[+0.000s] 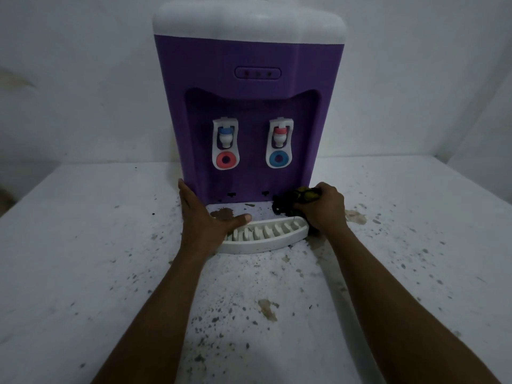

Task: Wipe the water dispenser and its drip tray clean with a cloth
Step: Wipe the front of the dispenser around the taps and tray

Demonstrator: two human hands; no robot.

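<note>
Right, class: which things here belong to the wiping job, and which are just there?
Job: dispenser, drip tray, cloth gripped in the right hand, left hand resting at the tray's left end.
Just there: speckled table, wall.

one dispenser (249,65), two taps (225,139) (279,137), one tray (266,243), one cloth (289,202), two hands (206,217) (328,210)

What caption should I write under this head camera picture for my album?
Left hand rests against the purple water dispenser while the right hand grips a dark cloth by the white drip tray.
</note>
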